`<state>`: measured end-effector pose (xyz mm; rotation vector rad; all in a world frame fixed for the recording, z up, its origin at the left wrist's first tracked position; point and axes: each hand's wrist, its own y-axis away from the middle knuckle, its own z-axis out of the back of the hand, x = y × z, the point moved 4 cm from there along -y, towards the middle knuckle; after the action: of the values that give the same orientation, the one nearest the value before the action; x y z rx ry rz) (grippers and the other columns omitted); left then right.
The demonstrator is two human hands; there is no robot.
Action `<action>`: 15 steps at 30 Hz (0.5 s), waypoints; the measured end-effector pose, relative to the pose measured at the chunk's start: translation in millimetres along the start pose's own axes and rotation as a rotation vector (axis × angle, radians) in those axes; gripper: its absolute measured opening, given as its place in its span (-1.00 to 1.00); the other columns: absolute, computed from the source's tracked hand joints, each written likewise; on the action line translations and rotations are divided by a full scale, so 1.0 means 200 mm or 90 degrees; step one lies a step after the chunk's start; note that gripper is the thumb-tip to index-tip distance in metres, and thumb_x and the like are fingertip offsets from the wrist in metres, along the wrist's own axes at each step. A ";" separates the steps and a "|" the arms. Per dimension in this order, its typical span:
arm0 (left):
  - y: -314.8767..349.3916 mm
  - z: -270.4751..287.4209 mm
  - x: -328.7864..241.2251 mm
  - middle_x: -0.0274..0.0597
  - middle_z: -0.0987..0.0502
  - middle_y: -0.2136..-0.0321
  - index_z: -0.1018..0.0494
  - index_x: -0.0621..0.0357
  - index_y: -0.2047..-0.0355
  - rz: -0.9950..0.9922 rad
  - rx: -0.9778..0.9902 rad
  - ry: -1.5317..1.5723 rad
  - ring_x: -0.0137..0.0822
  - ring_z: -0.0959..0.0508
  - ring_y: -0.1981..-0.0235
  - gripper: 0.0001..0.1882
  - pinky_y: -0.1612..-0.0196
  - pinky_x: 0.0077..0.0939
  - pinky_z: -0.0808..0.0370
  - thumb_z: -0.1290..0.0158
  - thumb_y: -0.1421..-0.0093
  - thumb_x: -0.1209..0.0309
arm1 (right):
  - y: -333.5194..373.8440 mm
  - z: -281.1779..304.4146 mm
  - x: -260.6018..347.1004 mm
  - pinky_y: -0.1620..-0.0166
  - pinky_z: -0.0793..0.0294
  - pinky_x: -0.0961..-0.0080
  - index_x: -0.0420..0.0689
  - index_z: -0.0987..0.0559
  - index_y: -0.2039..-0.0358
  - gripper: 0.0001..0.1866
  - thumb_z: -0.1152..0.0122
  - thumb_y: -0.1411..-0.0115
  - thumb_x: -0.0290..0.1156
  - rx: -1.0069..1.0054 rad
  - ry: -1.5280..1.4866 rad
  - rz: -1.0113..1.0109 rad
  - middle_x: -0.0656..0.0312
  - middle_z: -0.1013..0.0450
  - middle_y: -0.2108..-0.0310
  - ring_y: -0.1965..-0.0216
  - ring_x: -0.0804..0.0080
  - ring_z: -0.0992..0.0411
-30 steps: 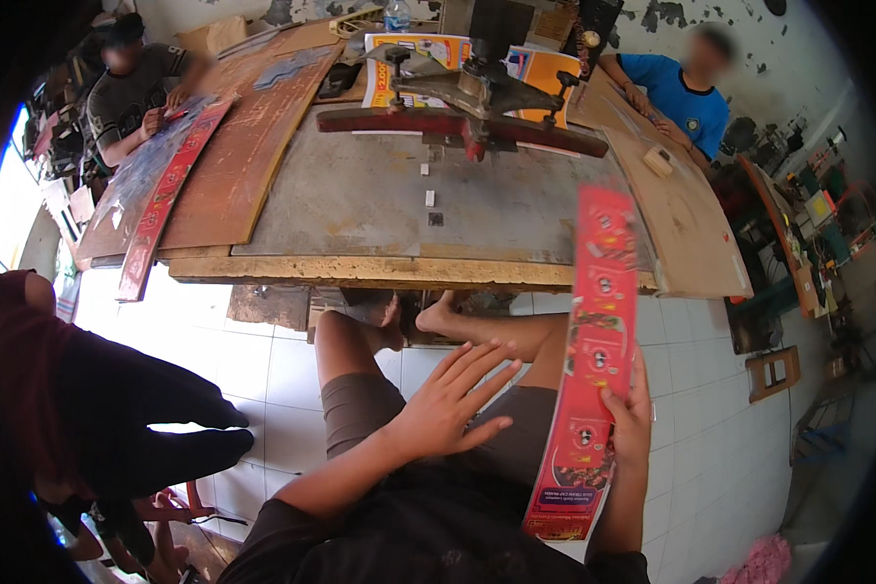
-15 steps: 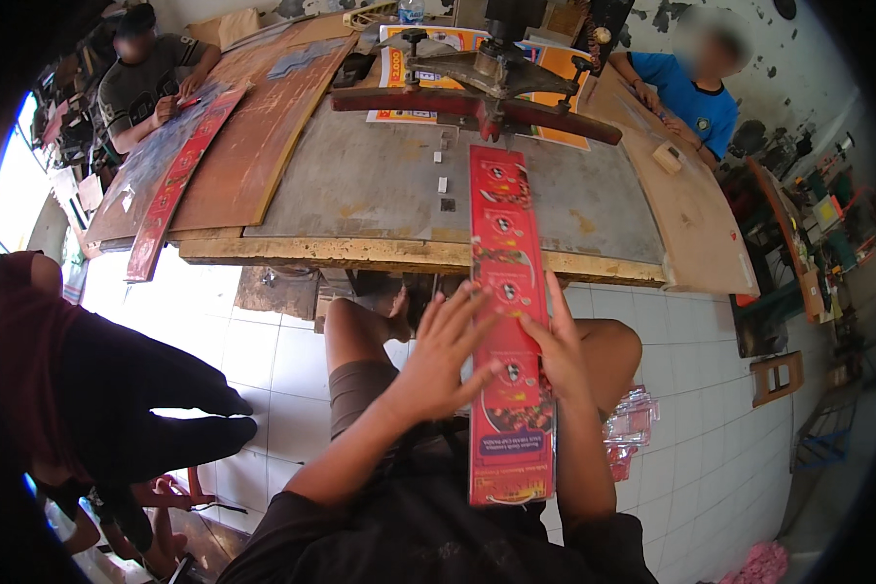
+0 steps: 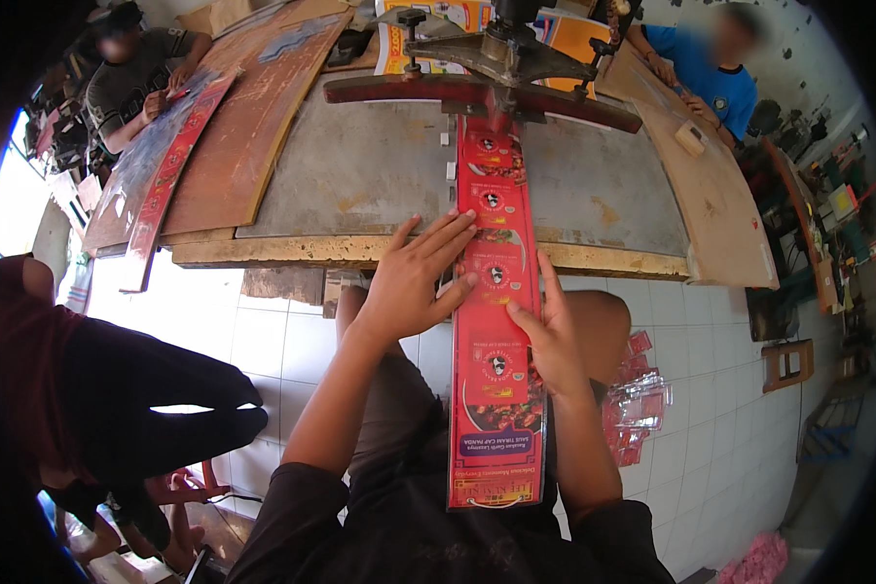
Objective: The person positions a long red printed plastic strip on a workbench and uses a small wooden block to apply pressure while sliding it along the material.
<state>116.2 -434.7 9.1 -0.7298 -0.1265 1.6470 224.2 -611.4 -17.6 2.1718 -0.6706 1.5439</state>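
A long red printed strip [image 3: 485, 336], glossy and flat, runs from near my body up over the table edge. Its far end lies beneath the red bar [image 3: 384, 94] of a metal press. My left hand [image 3: 409, 287] rests along the strip's left edge, fingers stretched out and fingertips on its surface. On the opposite edge my right hand [image 3: 560, 346] grips the strip, thumb on top; some of its fingers are hidden. Grey metal sheeting [image 3: 331, 180] covers the table under the press.
Another red strip [image 3: 170, 180] lies on a brown board [image 3: 253, 127] at left, beside a seated person [image 3: 131, 73]. A person in blue [image 3: 715, 88] sits at far right. Clear-and-red plastic pieces [image 3: 638, 404] lie on the tiled floor, right of my knee. Someone's dark-clothed legs [image 3: 136, 370] are at left.
The strip has moved farther in under the press bar. My left hand has come up and settled on its left edge; my right hand still holds the right edge.
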 end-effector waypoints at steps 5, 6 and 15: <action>0.00 -0.01 0.01 -0.11 -0.38 -0.42 -0.41 0.21 -0.35 0.006 -0.010 -0.004 -0.07 -0.35 -0.46 -0.35 -0.50 0.10 -0.12 -0.12 -0.32 0.16 | -0.01 -0.03 0.04 -0.35 -0.39 0.41 -0.15 0.14 -0.61 -0.12 -0.08 -0.44 -0.67 0.002 0.021 0.005 0.05 -0.26 -0.44 -0.33 0.42 -0.36; 0.00 -0.02 0.01 -0.11 -0.38 -0.43 -0.41 0.22 -0.35 0.007 -0.009 0.003 -0.07 -0.34 -0.46 -0.35 -0.50 0.10 -0.12 -0.13 -0.31 0.16 | -0.01 -0.02 0.03 -0.35 -0.40 0.41 -0.15 0.13 -0.61 -0.13 -0.09 -0.44 -0.67 -0.007 0.010 -0.001 0.05 -0.26 -0.43 -0.33 0.42 -0.36; 0.00 0.00 0.02 -0.15 -0.39 -0.42 -0.42 0.22 -0.35 0.004 -0.008 -0.024 -0.13 -0.39 -0.43 -0.33 -0.48 0.07 -0.17 -0.17 -0.30 0.14 | -0.01 -0.04 0.04 -0.35 -0.41 0.39 -0.17 0.10 -0.60 -0.15 -0.10 -0.44 -0.66 -0.015 -0.008 -0.008 0.03 -0.24 -0.45 -0.34 0.39 -0.37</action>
<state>117.2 -431.1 7.2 -0.7088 -0.1621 1.6672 222.3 -606.0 -7.4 2.1662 -0.6746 1.5085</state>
